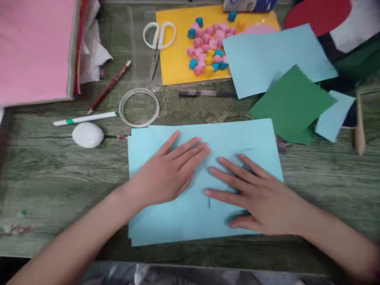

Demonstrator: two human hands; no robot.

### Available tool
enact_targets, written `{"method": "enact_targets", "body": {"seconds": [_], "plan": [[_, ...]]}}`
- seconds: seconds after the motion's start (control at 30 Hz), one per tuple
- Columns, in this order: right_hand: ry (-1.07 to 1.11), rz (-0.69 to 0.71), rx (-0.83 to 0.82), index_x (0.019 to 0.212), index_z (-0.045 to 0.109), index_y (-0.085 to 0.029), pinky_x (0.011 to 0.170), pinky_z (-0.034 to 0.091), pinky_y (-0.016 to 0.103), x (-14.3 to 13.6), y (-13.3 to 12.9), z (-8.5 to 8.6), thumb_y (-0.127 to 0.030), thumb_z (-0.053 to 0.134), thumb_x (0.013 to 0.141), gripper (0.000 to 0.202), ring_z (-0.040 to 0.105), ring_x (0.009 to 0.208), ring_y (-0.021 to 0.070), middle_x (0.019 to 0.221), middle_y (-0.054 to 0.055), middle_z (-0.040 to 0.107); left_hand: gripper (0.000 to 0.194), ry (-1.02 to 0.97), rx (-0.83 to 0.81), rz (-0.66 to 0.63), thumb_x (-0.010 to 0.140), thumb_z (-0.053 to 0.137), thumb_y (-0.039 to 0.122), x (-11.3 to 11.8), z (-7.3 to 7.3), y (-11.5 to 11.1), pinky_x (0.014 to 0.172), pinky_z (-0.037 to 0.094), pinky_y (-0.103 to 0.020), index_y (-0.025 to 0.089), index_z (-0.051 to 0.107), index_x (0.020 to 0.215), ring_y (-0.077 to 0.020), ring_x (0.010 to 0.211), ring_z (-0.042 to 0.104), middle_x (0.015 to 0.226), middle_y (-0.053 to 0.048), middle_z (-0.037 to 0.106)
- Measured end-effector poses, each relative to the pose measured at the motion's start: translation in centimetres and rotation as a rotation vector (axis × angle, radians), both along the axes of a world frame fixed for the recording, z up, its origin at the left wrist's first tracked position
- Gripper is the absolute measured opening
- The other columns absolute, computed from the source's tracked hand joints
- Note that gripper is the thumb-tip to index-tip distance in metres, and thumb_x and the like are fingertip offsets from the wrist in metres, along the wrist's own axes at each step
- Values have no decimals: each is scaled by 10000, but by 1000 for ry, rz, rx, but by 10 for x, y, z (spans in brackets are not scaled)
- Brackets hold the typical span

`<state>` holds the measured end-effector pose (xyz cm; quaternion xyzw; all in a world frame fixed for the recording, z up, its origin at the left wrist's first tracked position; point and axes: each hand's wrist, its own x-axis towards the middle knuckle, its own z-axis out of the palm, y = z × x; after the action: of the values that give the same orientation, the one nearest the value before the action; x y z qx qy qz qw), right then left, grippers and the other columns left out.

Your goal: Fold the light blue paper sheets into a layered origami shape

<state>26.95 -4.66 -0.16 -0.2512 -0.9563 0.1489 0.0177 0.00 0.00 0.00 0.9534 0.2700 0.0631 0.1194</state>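
A light blue sheet of paper, with a second edge showing along its left side, lies flat on the wooden table in front of me. My left hand rests on its left half, palm down, fingers stretched toward the upper right. Over the right half is my right hand, fingers spread and pointing left. Neither hand grasps anything. Faint marks or creases show on the paper near the fingertips. Parts of the sheet are hidden under both hands.
Beyond the paper lie a tape roll, white scissors, a red pencil, a marker and a white egg-shaped object. Several paper balls sit on a yellow sheet. Green paper lies right, pink sheets left.
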Motion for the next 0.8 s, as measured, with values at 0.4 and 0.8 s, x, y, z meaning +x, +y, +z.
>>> {"method": "enact_targets", "body": {"seconds": [0.4,0.8], "plan": [[27,-19,-10,1486,252,-329,1124,155,601,0,-1,-1,-543,586,844,755,137,1443,320,1589,65,145,493,71,-31,-43,902,455,269,-4,3,3,1157,70,-603,240,427,1394,-291,1460,135,1556,-72,277],[3,-4,4,1483,270,-313,1130,154,586,5,-5,2,-567,538,863,721,148,1442,317,1581,62,187,517,64,-40,-24,885,476,262,-4,2,2,1157,68,-600,257,425,1400,-291,1459,143,1550,-50,296]]}}
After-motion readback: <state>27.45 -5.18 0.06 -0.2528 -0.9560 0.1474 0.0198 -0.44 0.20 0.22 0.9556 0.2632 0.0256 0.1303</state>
